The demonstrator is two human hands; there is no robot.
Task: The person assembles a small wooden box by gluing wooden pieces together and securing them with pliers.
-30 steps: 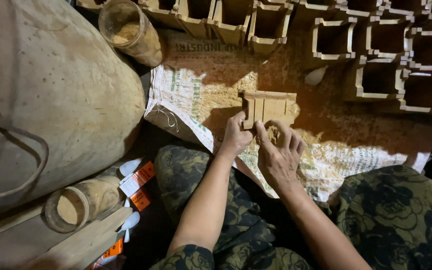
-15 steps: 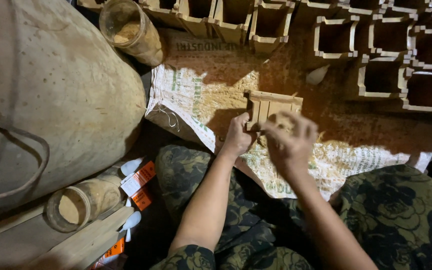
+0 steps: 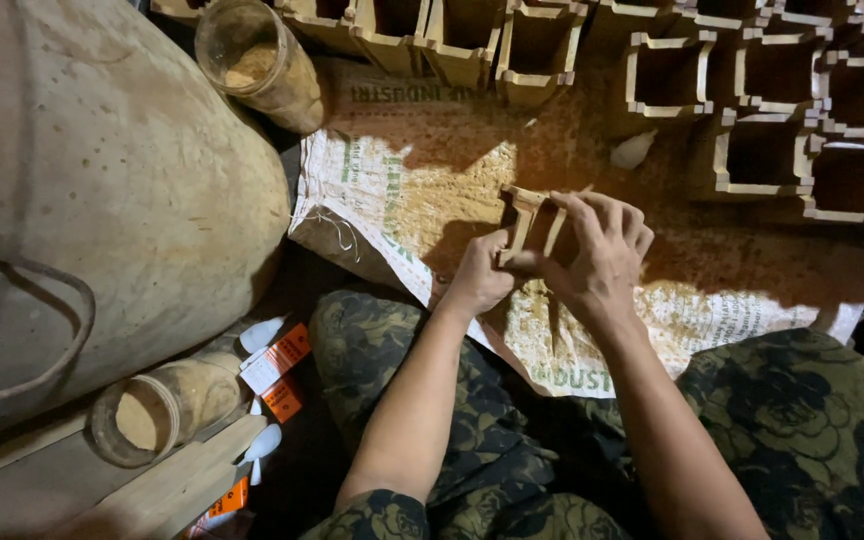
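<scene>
Knees first, in my dark flower-patterned trousers point(image 3: 812, 430), folded under me at the bottom of view, with both forearms running up between them. Left hand point(image 3: 480, 280) is pinched on the lower left corner of a small wooden frame point(image 3: 530, 222), thumb and fingers closed on its edge. Right hand point(image 3: 600, 252) is wrapped over the frame's right side, fingers curled across the top and front so most of that side is hidden. So both hands are together, clamped on the one piece, and the frame is held tilted just above the printed woven sack point(image 3: 422, 200) spread on the ground; I can't tell whether its lower edge touches the sack. Sawdust lies thick and orange-brown over the sack around it.

Off to my left, a dusty glass jar point(image 3: 157, 410) lies on its side on a plank point(image 3: 167, 490), with white and orange packets point(image 3: 277, 365) just beside it. Above that sits a big rounded dusty sack point(image 3: 112, 180). Farther out, a second jar point(image 3: 252, 60) half full of powder lies tipped near the sack's top corner, and rows of open wooden boxes point(image 3: 772, 90) line the far edge, close together.
</scene>
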